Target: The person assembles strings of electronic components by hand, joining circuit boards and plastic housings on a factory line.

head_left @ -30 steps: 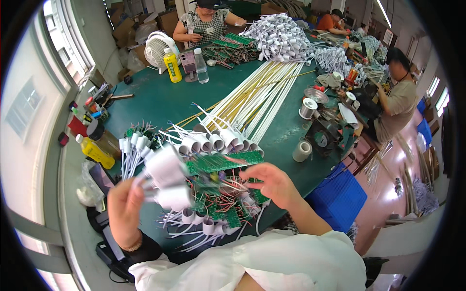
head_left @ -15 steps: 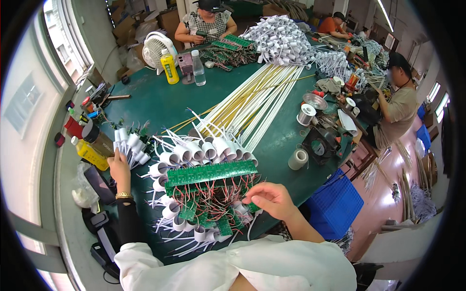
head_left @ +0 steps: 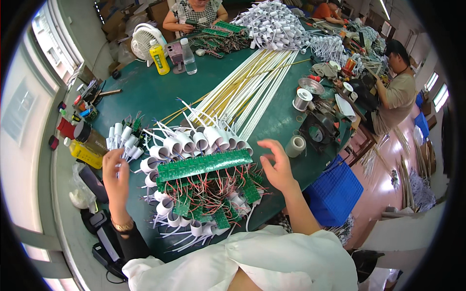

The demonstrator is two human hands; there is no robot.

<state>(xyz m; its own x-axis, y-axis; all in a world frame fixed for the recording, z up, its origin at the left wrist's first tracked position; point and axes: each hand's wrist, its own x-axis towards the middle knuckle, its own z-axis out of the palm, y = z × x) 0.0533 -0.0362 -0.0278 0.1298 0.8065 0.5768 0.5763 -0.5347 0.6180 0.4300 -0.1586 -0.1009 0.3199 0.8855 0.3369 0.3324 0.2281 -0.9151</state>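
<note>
**Both hands over the board pile, nothing gripped on the right**

Our left hand is raised at the left edge of the pile, back toward the camera, wrist with a gold bracelet. Its fingertips sit at a bunch of white tube sockets lying left of the main heap; we cannot tell if the fingers close on them or just touch.

Our right hand hovers at the right end of the long green circuit board, fingers spread and loose, holding nothing.

Counts:
- One long green board strip across the pile's top, several smaller green boards below it, too tangled to count.
- White plastic cylinder sockets: well over a dozen around the pile, exact number not readable.
- Red and white thin wires between the boards, a dense tangle.
- One roll of tape just right of the right hand.

Materials: boards flat, matte green, dotted with solder points. Sockets smooth and round. All lie on a dark green tabletop. Long white and yellow tubes run away from us.
</note>
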